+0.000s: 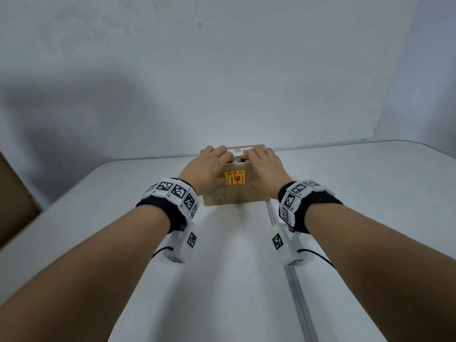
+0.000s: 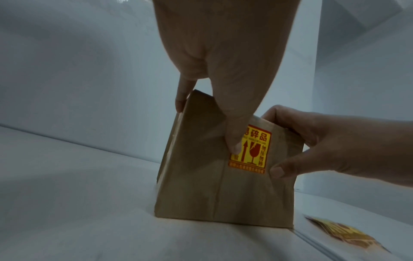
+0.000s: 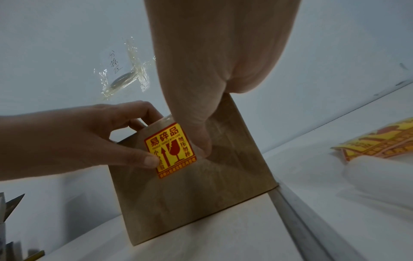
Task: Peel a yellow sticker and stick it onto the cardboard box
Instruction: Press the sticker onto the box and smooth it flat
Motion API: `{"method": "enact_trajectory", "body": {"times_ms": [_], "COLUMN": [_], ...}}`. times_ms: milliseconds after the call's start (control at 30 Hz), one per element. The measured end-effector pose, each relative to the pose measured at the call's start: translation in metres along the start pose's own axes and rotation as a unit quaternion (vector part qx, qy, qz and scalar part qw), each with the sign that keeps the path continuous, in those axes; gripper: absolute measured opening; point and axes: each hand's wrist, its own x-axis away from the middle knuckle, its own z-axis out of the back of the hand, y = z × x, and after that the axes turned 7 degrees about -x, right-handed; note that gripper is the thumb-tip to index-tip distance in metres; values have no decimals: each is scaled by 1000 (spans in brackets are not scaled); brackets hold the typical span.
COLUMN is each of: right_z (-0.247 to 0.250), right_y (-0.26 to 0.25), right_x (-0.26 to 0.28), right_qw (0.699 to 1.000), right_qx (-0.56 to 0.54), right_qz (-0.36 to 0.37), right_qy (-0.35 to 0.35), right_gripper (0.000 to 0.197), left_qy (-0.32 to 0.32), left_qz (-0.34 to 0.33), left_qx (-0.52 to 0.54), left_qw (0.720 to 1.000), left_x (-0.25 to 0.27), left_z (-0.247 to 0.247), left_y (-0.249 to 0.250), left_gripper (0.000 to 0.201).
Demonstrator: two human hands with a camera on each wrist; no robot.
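A brown cardboard box [image 1: 234, 196] stands on the white table near the far wall. A yellow sticker [image 1: 235, 178] with red print lies flat on its near face. My left hand [image 1: 209, 166] grips the box's left side, fingers over the top, and its thumb [image 2: 234, 139] presses the sticker's [image 2: 254, 150] left part. On the right side my right hand [image 1: 263, 166] grips the same way. Its thumb [image 3: 202, 141] sits at the sticker's [image 3: 172, 150] right edge.
A sheet of more yellow stickers [image 2: 342, 233] lies on the table right of the box, next to something white and blurred [image 3: 380, 180]. A metal seam [image 1: 293, 275] runs along the table. A brown board [image 1: 14, 198] leans at the far left. Tape [image 3: 125, 77] is stuck on the wall.
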Motion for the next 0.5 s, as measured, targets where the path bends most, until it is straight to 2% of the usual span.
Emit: {"method": "enact_trajectory", "body": {"times_ms": [200, 267, 333, 433, 500], "right_z": [1, 0, -2, -1, 1], "right_y": [-1, -1, 0, 0, 0], "right_x": [0, 0, 0, -1, -1], "right_qw": [1000, 1000, 1000, 1000, 1000], "right_qx": [-9, -11, -11, -11, -17], "right_qz": [-4, -5, -5, -9, -10], "right_qy": [-4, -1, 3, -1, -7], "right_gripper": [59, 59, 59, 60, 60], "left_qy": [-25, -13, 0, 7, 23], "left_qz": [-15, -10, 7, 33, 58], "left_qx": [88, 104, 92, 43, 29], "left_qw": [996, 994, 996, 999, 998], "left_x": [1, 2, 2, 1, -1], "left_z": [10, 9, 5, -3, -7], "left_y": [-11, -10, -5, 6, 12], "left_gripper": [41, 38, 38, 56, 55]}}
